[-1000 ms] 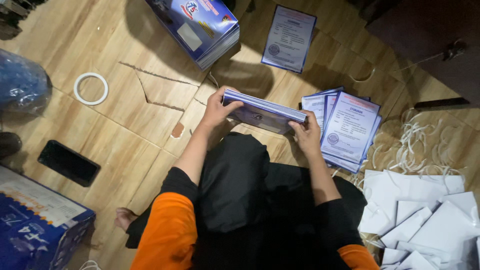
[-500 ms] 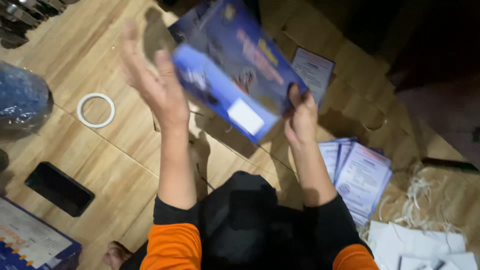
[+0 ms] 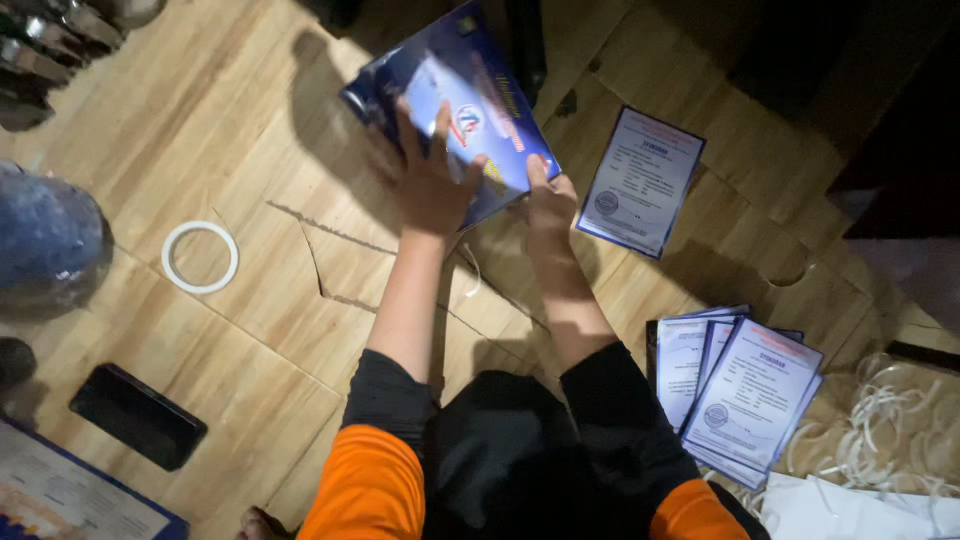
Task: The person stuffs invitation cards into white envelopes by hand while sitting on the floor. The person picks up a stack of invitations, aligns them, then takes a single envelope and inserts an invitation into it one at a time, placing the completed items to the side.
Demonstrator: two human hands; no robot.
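My left hand [image 3: 432, 185] lies flat on top of one stack of shiny blue printed booklets [image 3: 455, 105], with my fingers spread apart. My right hand [image 3: 550, 200] grips the near edge of that stack, with my thumb on top and the other fingers tucked under it. The stack sits in the upper middle of the frame, lying on the floor.

Just to the right of it lies one single blue-edged white printed sheet [image 3: 643, 180], flat and a bit tilted. In the lower right there is one fanned pile of the same kind of sheets [image 3: 745, 395]. I can see about four edges in it, but I cannot count them for sure. Beside that pile, at the right edge, lies a messy heap of thin white strips [image 3: 900, 425]. Some white paper [image 3: 850, 510] pokes in at the bottom right corner.

On the left lies one white ring of tape [image 3: 200, 257]. Below it lies one black flat phone [image 3: 138, 416]. One round dark blue thing [image 3: 45, 240] sits at the left edge. One printed box corner [image 3: 70, 495] shows at the bottom left.

Everything lies on a light wooden patterned floor [image 3: 250, 150] with a torn spot in the middle. The room is dim, and the upper right is dark.
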